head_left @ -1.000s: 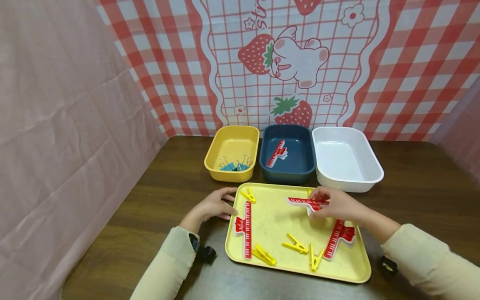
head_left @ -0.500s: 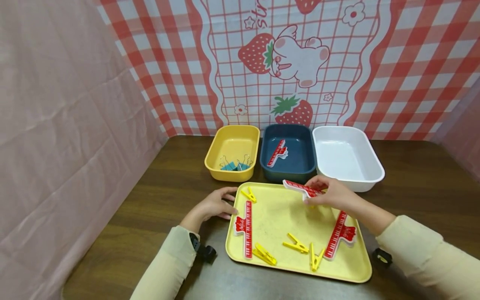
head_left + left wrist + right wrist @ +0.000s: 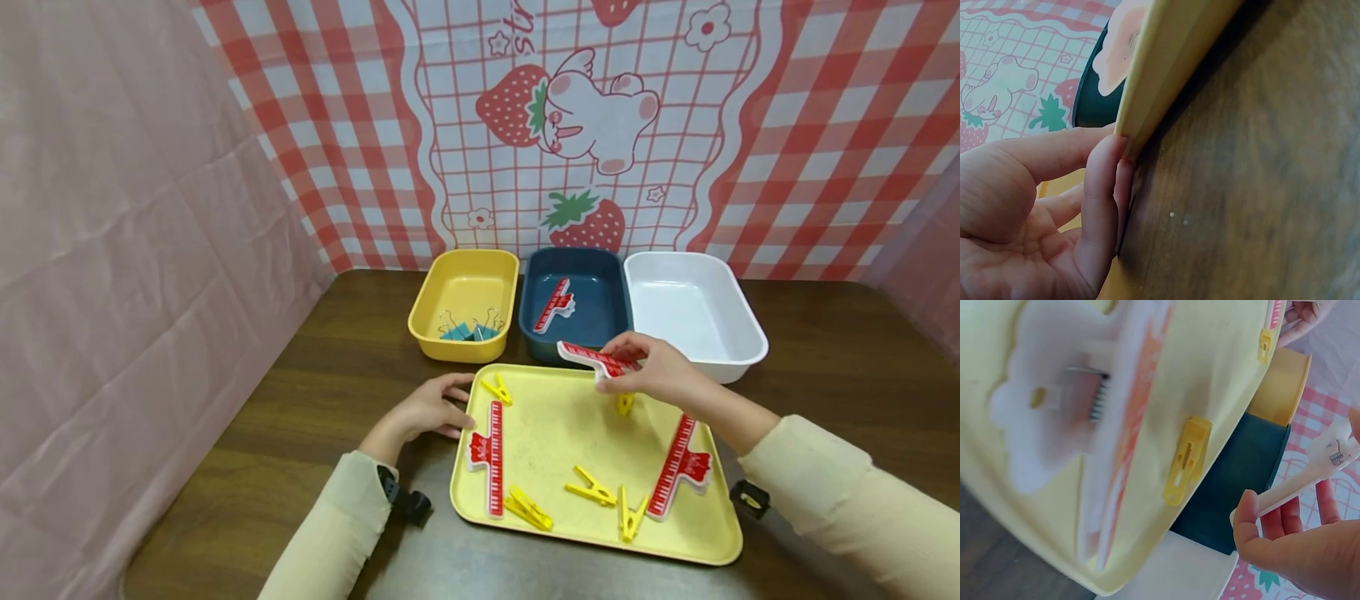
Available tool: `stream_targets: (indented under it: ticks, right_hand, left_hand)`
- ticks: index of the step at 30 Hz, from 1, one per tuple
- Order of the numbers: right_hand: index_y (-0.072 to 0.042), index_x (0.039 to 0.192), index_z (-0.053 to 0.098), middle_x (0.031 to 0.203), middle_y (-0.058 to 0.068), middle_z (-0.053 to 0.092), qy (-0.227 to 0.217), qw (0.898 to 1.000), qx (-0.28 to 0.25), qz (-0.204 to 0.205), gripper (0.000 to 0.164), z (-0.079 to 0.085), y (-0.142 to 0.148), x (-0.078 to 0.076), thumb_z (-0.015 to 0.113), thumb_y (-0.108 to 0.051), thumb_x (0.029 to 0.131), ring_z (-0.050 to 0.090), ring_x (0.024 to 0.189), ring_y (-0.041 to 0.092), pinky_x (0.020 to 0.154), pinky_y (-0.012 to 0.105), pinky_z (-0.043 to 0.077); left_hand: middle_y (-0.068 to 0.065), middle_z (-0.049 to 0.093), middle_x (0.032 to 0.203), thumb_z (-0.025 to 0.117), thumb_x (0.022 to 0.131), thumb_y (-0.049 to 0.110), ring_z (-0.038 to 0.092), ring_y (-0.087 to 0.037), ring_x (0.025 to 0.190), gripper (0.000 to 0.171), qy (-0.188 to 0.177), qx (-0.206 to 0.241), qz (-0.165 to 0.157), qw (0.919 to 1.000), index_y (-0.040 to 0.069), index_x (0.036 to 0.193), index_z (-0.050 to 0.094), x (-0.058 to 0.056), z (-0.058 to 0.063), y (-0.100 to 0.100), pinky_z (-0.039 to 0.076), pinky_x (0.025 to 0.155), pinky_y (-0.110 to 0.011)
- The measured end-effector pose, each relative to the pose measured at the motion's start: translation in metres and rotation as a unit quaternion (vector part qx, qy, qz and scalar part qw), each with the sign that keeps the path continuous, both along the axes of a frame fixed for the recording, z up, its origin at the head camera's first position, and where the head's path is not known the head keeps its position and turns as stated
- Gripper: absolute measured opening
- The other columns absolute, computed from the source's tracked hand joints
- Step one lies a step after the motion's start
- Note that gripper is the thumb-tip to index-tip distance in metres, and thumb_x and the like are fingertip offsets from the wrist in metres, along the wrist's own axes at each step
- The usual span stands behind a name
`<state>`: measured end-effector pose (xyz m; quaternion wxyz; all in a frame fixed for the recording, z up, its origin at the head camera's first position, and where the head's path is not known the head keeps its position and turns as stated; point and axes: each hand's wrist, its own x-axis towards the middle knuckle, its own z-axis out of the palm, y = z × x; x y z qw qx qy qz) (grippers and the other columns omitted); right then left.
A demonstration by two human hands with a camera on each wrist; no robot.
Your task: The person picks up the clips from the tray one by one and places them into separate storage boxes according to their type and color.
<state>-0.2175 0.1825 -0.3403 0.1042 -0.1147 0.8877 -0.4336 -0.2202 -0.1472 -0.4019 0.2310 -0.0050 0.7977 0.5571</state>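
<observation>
My right hand [image 3: 652,367] pinches a red-and-white piano-key clip [image 3: 585,357] over the far edge of the yellow tray [image 3: 555,433]. In the right wrist view the white back and metal spring of this clip [image 3: 1300,481] show between thumb and fingers. My left hand [image 3: 426,410] rests against the tray's left rim, its fingertips touching the edge in the left wrist view. Two more piano-key clips lie on the tray, one at the left [image 3: 495,458] and one at the right [image 3: 672,468]. Several yellow clothespins [image 3: 592,487] lie about them.
Behind the tray stand a yellow bin [image 3: 472,283] with teal binder clips [image 3: 468,332], a dark blue bin [image 3: 592,292] holding one piano-key clip [image 3: 553,306], and a white bin [image 3: 686,308]. A checkered cloth [image 3: 345,125] hangs behind them.
My right hand has lifted the piano-key clip up and away from the tray toward the dark blue bin, uncovering a yellow clothespin underneath. My left hand has stayed at the tray's rim.
</observation>
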Motion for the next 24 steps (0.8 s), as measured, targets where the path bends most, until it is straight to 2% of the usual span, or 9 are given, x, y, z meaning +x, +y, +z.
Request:
stream_targets:
  ticks: [9,17,24]
  right_hand:
    - [-0.007,0.110,0.058,0.105,0.011,0.058,0.017,1.000,0.009,0.002,0.059,0.005,-0.011,-0.011,0.082,-0.040,0.068,0.049,0.094,0.026,0.076,0.032,0.046]
    - [-0.005,0.109,0.058,0.101,0.012,0.058,0.032,0.999,-0.001,-0.001,0.047,0.009,-0.019,-0.021,0.080,-0.027,0.074,0.050,0.090,0.026,0.074,0.031,0.048]
    - [-0.003,0.110,0.056,0.102,0.014,0.057,0.034,0.999,-0.002,-0.022,0.052,0.013,-0.024,-0.032,0.080,-0.031,0.073,0.050,0.089,0.027,0.073,0.030,0.049]
  left_hand:
    - [-0.015,0.049,0.116,0.073,0.076,-0.005,0.062,-0.022,0.077,0.072,-0.003,0.004,-0.001,1.0000,0.012,0.139,0.043,0.000,-0.001,-0.001,0.056,0.063,-0.033]
    - [-0.016,0.049,0.116,0.073,0.076,-0.004,0.062,-0.022,0.078,0.072,-0.001,0.004,-0.002,1.0000,0.012,0.139,0.042,-0.001,-0.001,-0.001,0.056,0.063,-0.033]
    - [-0.016,0.050,0.116,0.073,0.076,-0.004,0.062,-0.022,0.078,0.072,0.001,0.005,-0.005,1.0000,0.012,0.139,0.042,-0.001,-0.001,-0.001,0.056,0.063,-0.034]
